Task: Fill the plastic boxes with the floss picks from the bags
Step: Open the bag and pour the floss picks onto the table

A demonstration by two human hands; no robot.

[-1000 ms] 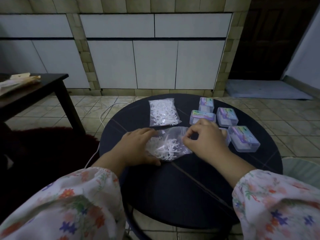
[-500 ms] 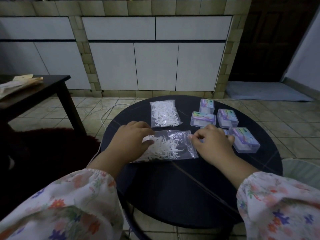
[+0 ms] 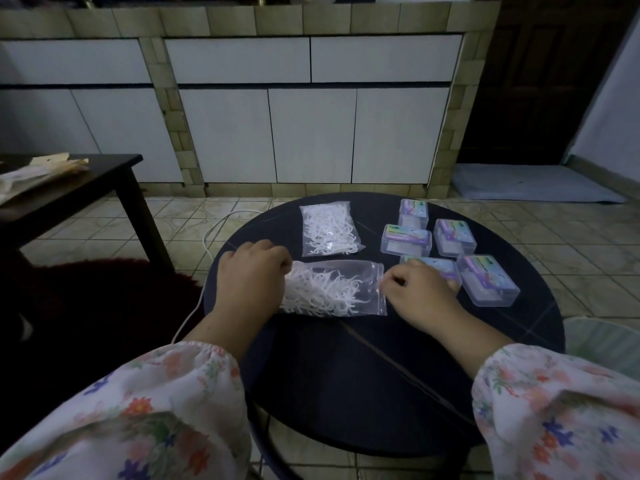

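Observation:
A clear zip bag of white floss picks (image 3: pixel 334 289) lies sideways on the round black table (image 3: pixel 363 375). My left hand (image 3: pixel 251 278) grips its left end, fingers curled over the picks. My right hand (image 3: pixel 419 292) pinches the bag's right edge. A second, flat bag of floss picks (image 3: pixel 327 229) lies just behind. Several closed clear plastic boxes with purple labels (image 3: pixel 407 239) (image 3: pixel 488 280) stand at the right; one box (image 3: pixel 429 265) is partly hidden behind my right hand.
A dark side table (image 3: pixel 76 192) with papers stands at the left. A white cable (image 3: pixel 207 244) runs over the tiled floor past a dark red rug (image 3: pixel 104 299). White cabinets line the back wall. A pale bin rim (image 3: pixel 602 341) shows at the right.
The near bag has been stretched out flat and sideways. My right hand has shifted right to the bag's edge and my left hand now holds the opposite end.

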